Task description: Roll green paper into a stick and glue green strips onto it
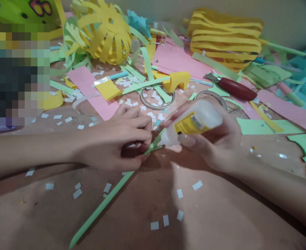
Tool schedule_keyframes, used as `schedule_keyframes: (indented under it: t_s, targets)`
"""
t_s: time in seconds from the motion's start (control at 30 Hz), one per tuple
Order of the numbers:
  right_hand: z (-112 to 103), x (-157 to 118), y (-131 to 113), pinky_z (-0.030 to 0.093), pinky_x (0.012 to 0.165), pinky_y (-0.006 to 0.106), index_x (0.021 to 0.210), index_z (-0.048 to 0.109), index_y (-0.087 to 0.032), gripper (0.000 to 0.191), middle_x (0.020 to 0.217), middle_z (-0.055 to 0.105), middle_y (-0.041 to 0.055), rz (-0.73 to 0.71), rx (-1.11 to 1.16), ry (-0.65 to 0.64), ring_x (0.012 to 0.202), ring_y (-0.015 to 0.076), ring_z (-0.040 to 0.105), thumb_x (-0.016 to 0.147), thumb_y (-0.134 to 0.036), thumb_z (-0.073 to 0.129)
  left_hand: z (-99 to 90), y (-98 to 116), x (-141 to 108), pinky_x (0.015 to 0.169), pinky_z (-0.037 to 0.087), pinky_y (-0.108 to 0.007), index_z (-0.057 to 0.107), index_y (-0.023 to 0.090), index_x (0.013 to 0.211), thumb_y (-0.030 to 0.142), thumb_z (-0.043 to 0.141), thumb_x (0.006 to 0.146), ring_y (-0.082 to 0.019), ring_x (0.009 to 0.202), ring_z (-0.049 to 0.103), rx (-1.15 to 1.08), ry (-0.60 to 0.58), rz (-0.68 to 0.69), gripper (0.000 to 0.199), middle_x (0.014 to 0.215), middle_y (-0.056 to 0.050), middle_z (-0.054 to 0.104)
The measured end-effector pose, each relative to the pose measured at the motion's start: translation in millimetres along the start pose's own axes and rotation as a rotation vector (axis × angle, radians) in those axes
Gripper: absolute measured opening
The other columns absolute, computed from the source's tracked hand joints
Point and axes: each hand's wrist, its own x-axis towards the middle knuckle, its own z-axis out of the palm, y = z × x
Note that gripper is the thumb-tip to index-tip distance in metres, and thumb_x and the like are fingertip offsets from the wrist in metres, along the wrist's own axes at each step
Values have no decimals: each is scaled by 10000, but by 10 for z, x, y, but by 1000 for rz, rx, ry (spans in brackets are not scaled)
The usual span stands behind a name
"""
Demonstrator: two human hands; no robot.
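Note:
A thin green paper stick (103,207) lies slantwise on the table, its near end toward the front left. My left hand (124,139) pinches it close to its far end, thumb and fingers closed around it. Tilted in my right hand (215,146) is a clear glue bottle (207,116) with a yellow label. Its nozzle points down and left, right at the green paper end of the stick beside my left fingertips. Whether glue is coming out cannot be made out.
Yellow slit-paper lanterns (111,38) stand at the back. Pink paper sheets (173,57), a red-handled knife (237,88), a tape ring (158,108), green strips (267,126) and several white paper bits (154,225) are scattered over the brown table (142,205).

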Motion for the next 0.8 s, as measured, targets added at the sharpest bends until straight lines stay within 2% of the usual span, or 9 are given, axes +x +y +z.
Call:
schedule_keyframes:
  t_s: [0.07, 0.17, 0.3, 0.67, 0.8]
  targets:
    - [-47, -7, -26, 637, 839, 315, 1135, 621, -249, 219, 1024, 752, 14, -126, -132, -107, 955, 154, 728, 943, -311, 705, 3, -8, -2, 772, 228, -385, 539, 194, 740, 166, 654, 782, -217, 854, 408, -5, -4, 5, 126, 902, -24, 567]
    - [-90, -8, -33, 627, 883, 337, 1176, 610, -257, 285, 1074, 745, 28, -176, -226, -171, 991, 170, 718, 919, -276, 732, 4, -10, -3, 764, 231, -381, 537, 188, 745, 170, 670, 795, -213, 853, 409, 1, -3, 11, 143, 909, -27, 568]
    - [-85, -10, -20, 630, 864, 349, 1189, 604, -307, 342, 1086, 737, 15, -166, -232, -186, 974, 185, 718, 890, -251, 759, 0, -5, -1, 760, 230, -384, 539, 192, 750, 173, 669, 804, -218, 848, 409, 7, -6, 11, 142, 889, -26, 561]
    - [-83, -14, -15, 613, 874, 349, 1169, 615, -301, 291, 1088, 736, 26, -161, -229, -154, 980, 186, 704, 907, -269, 738, -14, -13, 0, 771, 235, -391, 552, 198, 760, 189, 607, 804, -229, 861, 414, -17, -14, 15, 70, 916, -36, 574]
    - [-61, -4, -12, 616, 829, 339, 1156, 625, -274, 246, 1039, 743, 24, -165, -218, -124, 952, 177, 708, 932, -322, 716, -22, -1, -1, 785, 255, -397, 559, 205, 766, 183, 599, 812, -232, 872, 430, 14, -31, -6, 66, 916, -41, 583]
